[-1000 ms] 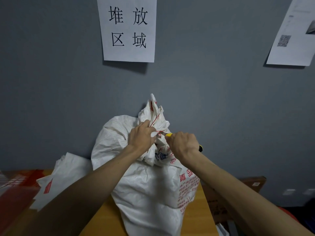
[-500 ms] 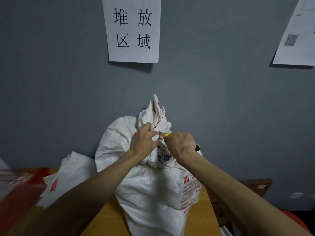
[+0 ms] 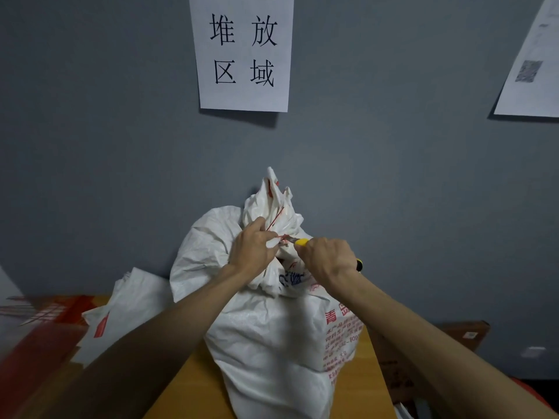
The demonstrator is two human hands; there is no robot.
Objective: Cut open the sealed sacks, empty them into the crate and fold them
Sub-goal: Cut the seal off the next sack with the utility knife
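My left grip is closed on the bunched neck of the white sack, thumb and fingers pinching the gathered cloth where a red string runs across it. My right grip is curled round a yellow-handled knife. Its tip points left into the tie, just beside my left thumb, and the handle's dark end sticks out past my right wrist.

The sack stands upright on the wooden bench, full and not yet opened, close to the grey wall. Red printed characters run down its right side, and the loose cloth above the tie fans upward. On its left a second white sack lies slumped and flatter on the bench, against the full one.

A paper sign with four black characters hangs on the wall above, and another sheet with a square code hangs at the far right. A brown cardboard box sits low on the right, beyond the bench edge.
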